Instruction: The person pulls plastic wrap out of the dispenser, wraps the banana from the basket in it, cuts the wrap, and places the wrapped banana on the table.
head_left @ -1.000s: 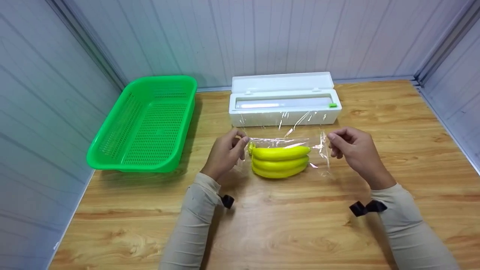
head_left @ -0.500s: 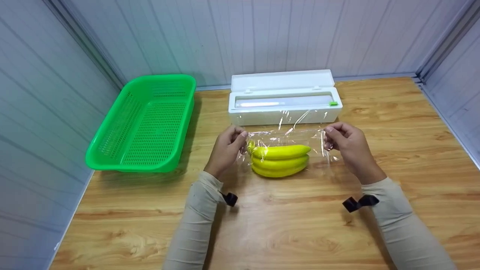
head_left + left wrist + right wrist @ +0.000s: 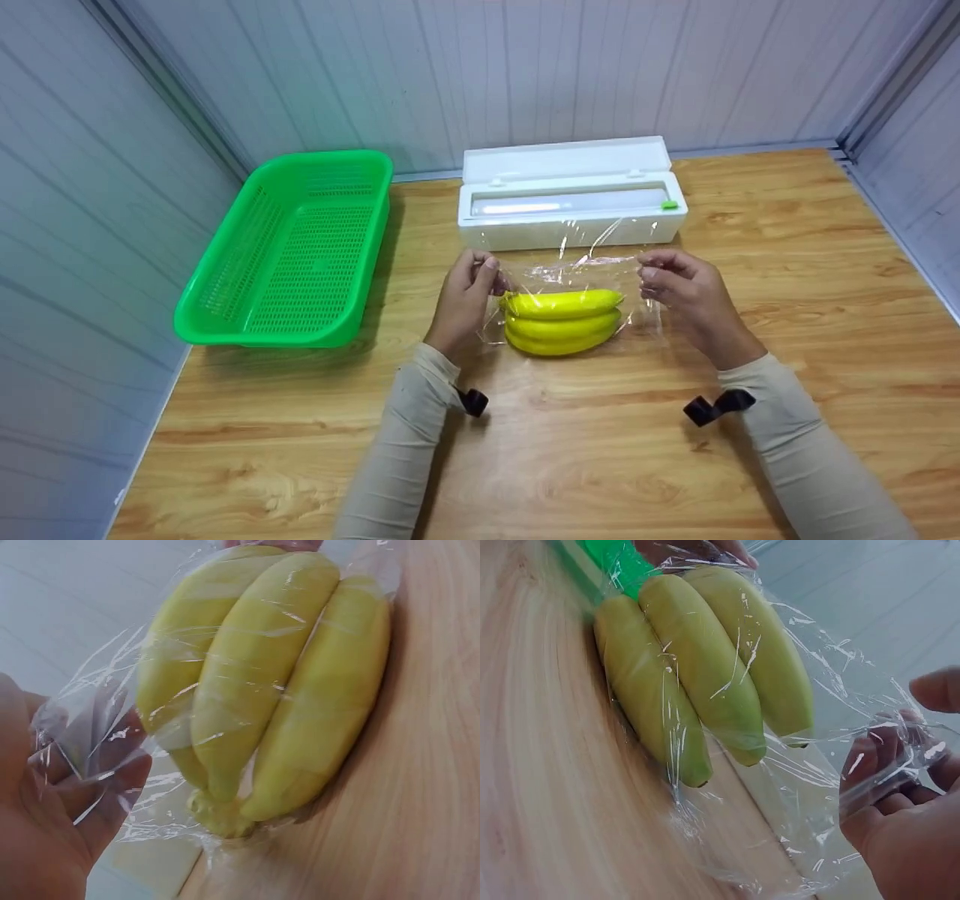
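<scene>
A bunch of three yellow bananas [image 3: 562, 322] lies on the wooden table with its stem to the left. Clear cling film [image 3: 641, 319] covers it and creases across the fruit in both wrist views. My left hand [image 3: 466, 307] holds the film beside the stem end, its fingers seen through the film in the left wrist view. On the other side, my right hand [image 3: 694, 300] holds the film just past the banana tips. In the right wrist view the film bunches at the fingers [image 3: 885, 742] of that hand.
Behind the bananas stands a white cling film box [image 3: 570, 232], its lid raised and a roll inside. A small green slider [image 3: 669, 205] sits at its right end. At the left is a green plastic basket [image 3: 360, 300]. Panelled walls [image 3: 570, 75] enclose the table.
Both hands have come inward, the right one more, and the film's upper edge has shifted back, away from the bananas toward the box. The bananas have stayed in place.
</scene>
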Demonstrator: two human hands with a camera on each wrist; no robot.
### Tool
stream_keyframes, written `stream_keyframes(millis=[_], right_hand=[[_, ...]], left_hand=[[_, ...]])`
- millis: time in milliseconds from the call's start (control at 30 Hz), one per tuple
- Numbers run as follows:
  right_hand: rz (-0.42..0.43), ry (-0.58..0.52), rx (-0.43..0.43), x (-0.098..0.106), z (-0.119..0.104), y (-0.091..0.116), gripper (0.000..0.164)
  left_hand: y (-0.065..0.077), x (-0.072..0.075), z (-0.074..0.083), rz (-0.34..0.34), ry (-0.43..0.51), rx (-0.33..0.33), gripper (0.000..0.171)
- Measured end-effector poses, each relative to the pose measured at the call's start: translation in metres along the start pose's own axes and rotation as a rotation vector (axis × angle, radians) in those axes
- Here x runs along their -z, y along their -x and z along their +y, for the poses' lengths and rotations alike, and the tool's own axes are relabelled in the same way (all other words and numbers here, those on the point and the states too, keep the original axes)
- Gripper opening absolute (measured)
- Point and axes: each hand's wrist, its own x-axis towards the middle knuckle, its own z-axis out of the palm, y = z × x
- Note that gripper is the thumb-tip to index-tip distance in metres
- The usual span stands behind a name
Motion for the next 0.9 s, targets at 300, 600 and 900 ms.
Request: stream_keyframes(millis=[300,600,900], right_hand=[[0.004,-0.205,-0.055,0.002,0.008,0.001,0.011],[0.082,0.022,-0.048,0.002,0.014,-0.003,0.019],[0.133,-0.015,-0.096,-0.001,0.021,-0.002,0.027]], left_hand=[[0.002,-0.006,-0.005,0.054,0.037,0.046,0.016],[-0.001,-0.010,-0.004,0.077,0.053,0.105,0.023],[-0.004,-0.012,-0.009,0.119,0.041,0.091,0.020]])
